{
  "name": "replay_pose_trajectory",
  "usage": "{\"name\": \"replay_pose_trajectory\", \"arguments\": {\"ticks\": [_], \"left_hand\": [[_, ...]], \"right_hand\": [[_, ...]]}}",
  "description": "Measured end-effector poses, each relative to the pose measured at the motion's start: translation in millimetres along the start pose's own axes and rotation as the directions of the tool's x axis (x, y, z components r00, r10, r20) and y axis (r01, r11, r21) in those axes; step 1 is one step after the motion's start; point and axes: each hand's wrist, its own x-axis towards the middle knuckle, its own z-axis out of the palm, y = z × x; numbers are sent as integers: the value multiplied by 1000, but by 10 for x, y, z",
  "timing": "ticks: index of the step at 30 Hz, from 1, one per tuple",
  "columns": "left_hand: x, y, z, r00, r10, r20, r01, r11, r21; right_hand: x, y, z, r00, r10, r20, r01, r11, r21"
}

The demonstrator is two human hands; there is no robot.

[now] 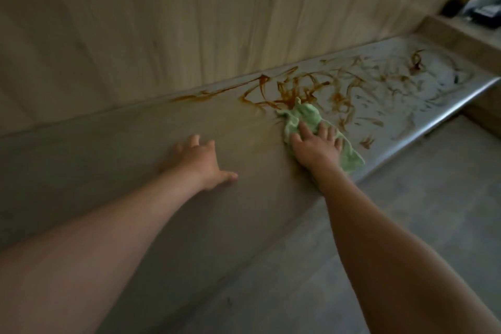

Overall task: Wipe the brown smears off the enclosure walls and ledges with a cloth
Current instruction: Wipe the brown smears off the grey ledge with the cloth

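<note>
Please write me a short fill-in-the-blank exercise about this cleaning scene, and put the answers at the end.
1. The right hand presses a ____ cloth flat on the ledge.
2. The left hand rests on the ledge and holds ____.
3. The smears on the ledge beyond the cloth are ____ in colour.
Answers: green; nothing; brown.

My right hand (315, 147) presses the green cloth (306, 116) flat against brown smears (292, 89); my left hand (199, 163) rests open on the ledge (108, 149).
</note>
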Motion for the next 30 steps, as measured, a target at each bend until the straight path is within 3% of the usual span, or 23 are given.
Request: {"name": "replay_pose_trajectory", "arguments": {"ticks": [2,4,5,7,9,11,15,22,26,30], "left_hand": [[113,124,59,998,-48,34,47,999,24],[246,256,-6,987,-110,113,106,993,47],[307,295,-59,978,-141,150,133,989,63],[414,396,-159,958,-184,222,165,981,101],[460,491,-178,937,-225,268,212,974,77],[511,598,-160,903,-284,323,289,957,35],[634,747,-204,832,-386,399,392,917,69],[747,782,-182,781,-403,477,412,907,92],[789,781,-140,760,-411,504,438,896,70],[804,764,-99,755,-411,511,427,900,92]], "right_hand": [[-171,-296,128,969,-245,25,246,969,-36],[-319,-323,201,859,-510,49,512,857,-58],[-329,-217,184,820,-568,65,572,817,-67],[-194,137,84,853,-517,67,521,848,-96],[-46,462,-19,957,-289,17,289,953,-88],[98,581,-80,991,-133,29,135,989,-57],[219,538,-143,975,-101,197,106,994,-15],[406,395,-226,908,30,418,36,988,-150],[797,37,-274,918,6,397,29,996,-81],[1033,-424,-171,934,-230,275,246,969,-25]]}}
